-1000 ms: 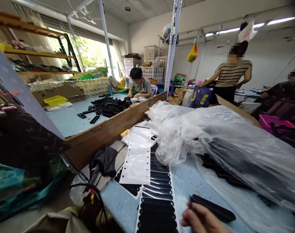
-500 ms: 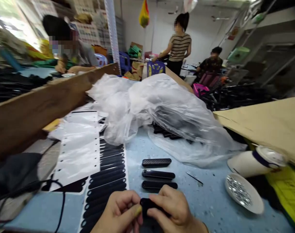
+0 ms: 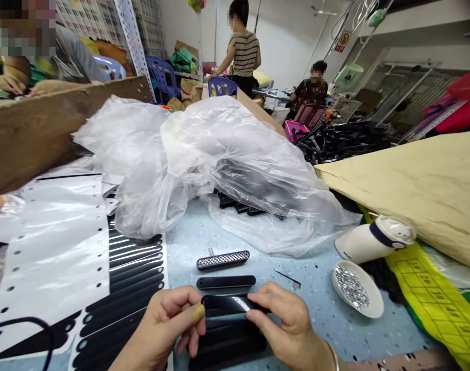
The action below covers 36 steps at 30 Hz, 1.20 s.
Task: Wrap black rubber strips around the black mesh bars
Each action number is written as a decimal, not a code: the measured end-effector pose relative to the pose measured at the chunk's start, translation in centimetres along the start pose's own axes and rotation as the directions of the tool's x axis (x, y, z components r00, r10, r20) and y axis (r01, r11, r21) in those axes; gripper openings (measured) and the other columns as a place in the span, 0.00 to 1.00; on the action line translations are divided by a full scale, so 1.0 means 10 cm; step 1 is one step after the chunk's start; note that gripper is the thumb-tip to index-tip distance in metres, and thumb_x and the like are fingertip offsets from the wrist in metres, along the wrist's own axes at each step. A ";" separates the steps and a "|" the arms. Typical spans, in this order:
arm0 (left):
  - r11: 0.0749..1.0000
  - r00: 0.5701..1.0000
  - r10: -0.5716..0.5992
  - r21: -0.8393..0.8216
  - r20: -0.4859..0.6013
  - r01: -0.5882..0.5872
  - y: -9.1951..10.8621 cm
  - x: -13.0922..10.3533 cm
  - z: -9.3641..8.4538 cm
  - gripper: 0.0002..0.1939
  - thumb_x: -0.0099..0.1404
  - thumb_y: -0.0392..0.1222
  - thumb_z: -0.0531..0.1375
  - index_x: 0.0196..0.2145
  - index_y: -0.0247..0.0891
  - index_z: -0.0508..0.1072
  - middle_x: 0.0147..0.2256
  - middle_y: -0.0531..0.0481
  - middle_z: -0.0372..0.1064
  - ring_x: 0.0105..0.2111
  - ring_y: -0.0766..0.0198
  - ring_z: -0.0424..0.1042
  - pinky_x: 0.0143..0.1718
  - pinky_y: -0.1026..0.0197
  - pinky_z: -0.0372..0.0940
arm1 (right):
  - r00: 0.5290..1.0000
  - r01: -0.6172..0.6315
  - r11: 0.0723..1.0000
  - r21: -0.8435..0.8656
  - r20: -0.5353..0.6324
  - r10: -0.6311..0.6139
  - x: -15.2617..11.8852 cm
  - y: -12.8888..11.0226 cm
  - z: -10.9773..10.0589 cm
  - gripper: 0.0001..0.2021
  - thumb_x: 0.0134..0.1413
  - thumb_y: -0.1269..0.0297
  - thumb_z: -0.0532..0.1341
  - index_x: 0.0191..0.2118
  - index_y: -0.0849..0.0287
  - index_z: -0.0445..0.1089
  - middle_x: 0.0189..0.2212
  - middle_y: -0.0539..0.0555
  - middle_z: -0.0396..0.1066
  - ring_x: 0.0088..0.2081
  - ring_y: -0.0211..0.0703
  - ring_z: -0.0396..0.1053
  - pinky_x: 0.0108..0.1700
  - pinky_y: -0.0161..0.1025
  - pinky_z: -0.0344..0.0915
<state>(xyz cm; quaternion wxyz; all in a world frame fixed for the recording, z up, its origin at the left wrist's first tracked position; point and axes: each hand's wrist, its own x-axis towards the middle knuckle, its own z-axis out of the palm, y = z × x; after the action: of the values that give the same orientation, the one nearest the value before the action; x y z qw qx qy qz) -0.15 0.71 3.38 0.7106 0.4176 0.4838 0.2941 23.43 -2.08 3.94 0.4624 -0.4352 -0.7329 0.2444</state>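
My left hand (image 3: 176, 315) pinches the left end of a glossy black strip (image 3: 227, 304) between thumb and fingers; its thumb tip looks yellow. My right hand (image 3: 283, 320) grips the strip's right end with thumb and forefinger. A small hole shows near the left end. Whether another piece lies under the strip is hidden. Just below, nearer me, are larger black pieces (image 3: 227, 342). Beyond the hands lie a slim black piece (image 3: 226, 282) with rounded ends and a black piece with a silvery mesh-patterned top (image 3: 223, 260).
Left lie a sheet of black strips (image 3: 136, 260) and white perforated backing paper (image 3: 61, 232). Clear plastic (image 3: 235, 139) covers black parts at the back. On the right are a dish (image 3: 376, 304) of small metal pieces, a white bottle (image 3: 364, 242) and a thin tool (image 3: 286, 277). Co-workers are beyond.
The view has turned, so the table's things appear further left. My hands have come level with the third piece of the row, and the strip between them now shows its glossy face.
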 end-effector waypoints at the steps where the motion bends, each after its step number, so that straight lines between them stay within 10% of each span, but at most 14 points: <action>1: 0.995 0.999 0.036 0.090 -0.028 -0.033 0.03 0.03 -0.03 0.15 0.53 0.50 0.67 0.22 0.35 0.74 0.18 0.50 0.70 0.14 0.67 0.65 0.15 0.68 0.53 | 0.999 -0.031 1.000 -0.001 -0.014 0.031 0.05 0.04 -0.02 0.10 0.58 0.71 0.61 0.44 0.58 0.76 0.28 0.55 0.74 0.29 0.42 0.72 0.30 0.38 0.72; 8: 0.734 0.832 0.477 0.649 -0.284 -0.199 0.03 0.29 -0.29 0.10 0.53 0.47 0.64 0.28 0.39 0.81 0.22 0.49 0.76 0.23 0.58 0.74 0.25 0.64 0.64 | 0.967 -0.254 0.967 0.018 0.022 0.253 0.23 0.42 -0.07 0.05 0.53 0.65 0.65 0.35 0.57 0.79 0.26 0.52 0.76 0.28 0.42 0.73 0.31 0.37 0.71; 15: 0.665 0.886 0.452 0.701 -0.102 -0.259 -0.13 0.35 -0.28 0.09 0.58 0.43 0.61 0.25 0.41 0.79 0.21 0.52 0.75 0.22 0.61 0.73 0.26 0.65 0.64 | 0.968 -0.228 0.974 0.007 0.109 0.226 0.11 0.49 0.07 0.05 0.53 0.69 0.64 0.35 0.57 0.79 0.26 0.52 0.77 0.28 0.42 0.75 0.32 0.37 0.72; 22: 0.756 0.774 0.514 0.622 -0.369 -0.204 -0.09 0.46 -0.25 0.16 0.50 0.41 0.66 0.39 0.38 0.81 0.26 0.50 0.77 0.20 0.63 0.70 0.24 0.64 0.64 | 0.997 0.066 0.993 -0.096 0.044 -0.062 0.46 0.59 0.06 0.11 0.54 0.72 0.65 0.43 0.56 0.77 0.36 0.55 0.80 0.43 0.51 0.77 0.47 0.48 0.74; 36: 0.550 0.714 0.679 0.764 -0.173 -0.338 -0.21 0.53 -0.30 0.09 0.58 0.37 0.61 0.36 0.39 0.79 0.29 0.52 0.79 0.26 0.64 0.76 0.30 0.64 0.71 | 0.984 0.076 0.994 -0.084 0.169 -0.061 0.58 0.71 0.20 0.10 0.55 0.74 0.63 0.43 0.59 0.76 0.36 0.56 0.79 0.37 0.46 0.77 0.40 0.42 0.75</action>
<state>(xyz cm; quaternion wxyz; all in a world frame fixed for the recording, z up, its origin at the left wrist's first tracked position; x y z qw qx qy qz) -1.06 4.96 -1.35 0.2499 0.6928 0.5588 0.3811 23.41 6.60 0.34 0.3877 -0.4083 -0.7936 0.2307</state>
